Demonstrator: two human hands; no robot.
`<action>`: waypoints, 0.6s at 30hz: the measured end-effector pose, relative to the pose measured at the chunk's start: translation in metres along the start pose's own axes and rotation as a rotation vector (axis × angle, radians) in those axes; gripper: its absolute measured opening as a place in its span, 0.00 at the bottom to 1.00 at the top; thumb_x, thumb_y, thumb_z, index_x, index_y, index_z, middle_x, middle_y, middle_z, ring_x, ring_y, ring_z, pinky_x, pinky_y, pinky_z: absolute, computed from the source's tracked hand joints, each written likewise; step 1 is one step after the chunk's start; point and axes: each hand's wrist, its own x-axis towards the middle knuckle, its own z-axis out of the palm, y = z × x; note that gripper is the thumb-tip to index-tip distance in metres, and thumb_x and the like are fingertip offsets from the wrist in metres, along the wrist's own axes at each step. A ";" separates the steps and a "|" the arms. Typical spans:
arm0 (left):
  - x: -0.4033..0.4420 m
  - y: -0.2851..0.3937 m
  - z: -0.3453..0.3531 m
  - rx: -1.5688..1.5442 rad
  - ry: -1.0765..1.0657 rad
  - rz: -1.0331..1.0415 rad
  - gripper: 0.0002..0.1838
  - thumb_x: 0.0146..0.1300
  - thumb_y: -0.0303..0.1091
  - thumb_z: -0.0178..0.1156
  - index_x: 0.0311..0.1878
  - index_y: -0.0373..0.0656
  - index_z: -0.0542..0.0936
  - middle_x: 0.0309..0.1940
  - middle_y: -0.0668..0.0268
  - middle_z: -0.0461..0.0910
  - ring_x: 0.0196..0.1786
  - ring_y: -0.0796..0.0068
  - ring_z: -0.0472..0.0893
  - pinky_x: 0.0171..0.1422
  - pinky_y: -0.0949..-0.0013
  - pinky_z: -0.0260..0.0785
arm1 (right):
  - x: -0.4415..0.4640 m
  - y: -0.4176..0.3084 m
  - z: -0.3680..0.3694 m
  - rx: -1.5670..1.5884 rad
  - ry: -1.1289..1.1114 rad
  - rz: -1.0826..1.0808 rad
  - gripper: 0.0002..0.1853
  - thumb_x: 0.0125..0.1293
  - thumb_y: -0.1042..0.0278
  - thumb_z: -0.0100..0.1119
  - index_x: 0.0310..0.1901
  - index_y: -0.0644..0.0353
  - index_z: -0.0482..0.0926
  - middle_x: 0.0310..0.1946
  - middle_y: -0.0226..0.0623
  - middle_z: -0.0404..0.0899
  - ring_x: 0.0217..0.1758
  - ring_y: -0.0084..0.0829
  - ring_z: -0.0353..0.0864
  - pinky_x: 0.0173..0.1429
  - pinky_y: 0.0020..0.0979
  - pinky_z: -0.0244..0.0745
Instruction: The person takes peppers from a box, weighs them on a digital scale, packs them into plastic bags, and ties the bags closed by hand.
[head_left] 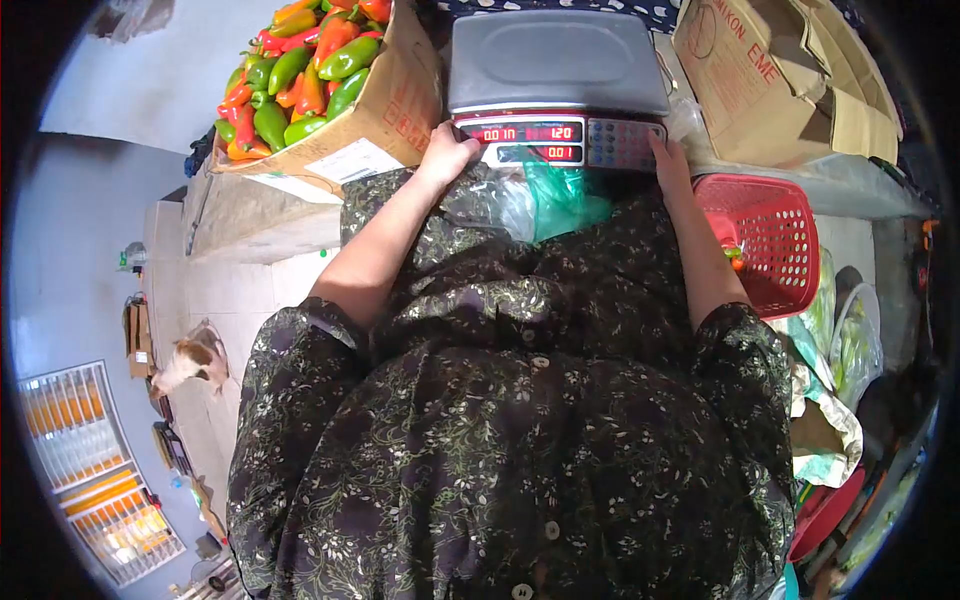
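A digital weighing scale (556, 60) stands in front of me with a bare grey pan and lit red digits. My left hand (450, 155) is closed around its near left corner, the thumb at the front. At the near right corner, beside the keypad (625, 145), my right hand (670, 160) grips the scale's edge; part of its fingers is hidden. Between my arms, clear plastic bags (500, 203) and a green plastic bag (560, 200) lie at my lap, just below the display (527, 143).
Left of the scale is a cardboard box (405, 100) full of red and green peppers (300, 85). A second cardboard box (740, 90) stands right. Below it sits a red basket (765, 240) with a few peppers. A cat (195, 360) lies on the floor at left.
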 end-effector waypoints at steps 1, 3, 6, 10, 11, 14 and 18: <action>-0.004 0.009 -0.001 0.035 -0.036 -0.013 0.25 0.47 0.31 0.57 0.51 0.28 0.73 0.36 0.58 0.79 0.41 0.70 0.77 0.50 0.70 0.68 | -0.003 -0.005 0.000 0.003 0.004 -0.016 0.26 0.66 0.49 0.50 0.43 0.71 0.78 0.35 0.49 0.80 0.42 0.38 0.78 0.49 0.36 0.69; 0.008 -0.011 0.000 0.029 -0.073 -0.010 0.26 0.48 0.33 0.58 0.51 0.28 0.73 0.38 0.56 0.80 0.43 0.67 0.78 0.51 0.69 0.68 | 0.013 0.030 -0.008 0.005 -0.110 0.115 0.27 0.66 0.46 0.50 0.50 0.65 0.75 0.44 0.40 0.77 0.47 0.33 0.74 0.54 0.34 0.66; 0.011 -0.022 -0.005 0.296 -0.105 -0.078 0.29 0.50 0.42 0.60 0.50 0.27 0.73 0.44 0.46 0.78 0.50 0.59 0.78 0.56 0.64 0.68 | 0.000 0.003 -0.012 0.304 -0.091 0.334 0.29 0.66 0.44 0.50 0.58 0.60 0.71 0.51 0.34 0.74 0.52 0.29 0.71 0.57 0.34 0.63; -0.029 0.046 -0.004 0.941 -0.339 -0.250 0.35 0.54 0.55 0.57 0.55 0.33 0.72 0.49 0.48 0.78 0.53 0.54 0.78 0.58 0.61 0.68 | -0.013 -0.007 -0.021 0.525 0.027 0.426 0.32 0.65 0.43 0.50 0.64 0.56 0.64 0.58 0.32 0.70 0.59 0.29 0.67 0.61 0.37 0.60; -0.030 0.048 -0.005 1.015 -0.385 -0.235 0.34 0.55 0.59 0.53 0.54 0.37 0.74 0.50 0.51 0.78 0.53 0.55 0.78 0.58 0.61 0.69 | -0.014 -0.006 -0.024 0.527 0.036 0.440 0.32 0.66 0.43 0.50 0.64 0.56 0.64 0.58 0.32 0.69 0.60 0.29 0.66 0.61 0.37 0.60; -0.014 0.030 -0.007 1.005 -0.524 -0.252 0.32 0.56 0.59 0.52 0.50 0.38 0.78 0.51 0.53 0.78 0.54 0.56 0.78 0.58 0.60 0.69 | -0.015 -0.001 -0.028 0.530 0.033 0.438 0.32 0.66 0.42 0.49 0.63 0.57 0.65 0.60 0.34 0.68 0.62 0.31 0.64 0.62 0.38 0.60; -0.029 0.028 -0.001 1.305 -0.621 0.026 0.25 0.67 0.50 0.43 0.45 0.40 0.81 0.49 0.56 0.79 0.51 0.55 0.79 0.58 0.57 0.69 | -0.016 -0.009 -0.025 0.424 0.041 0.411 0.32 0.66 0.42 0.49 0.63 0.58 0.65 0.59 0.35 0.69 0.61 0.31 0.66 0.61 0.39 0.61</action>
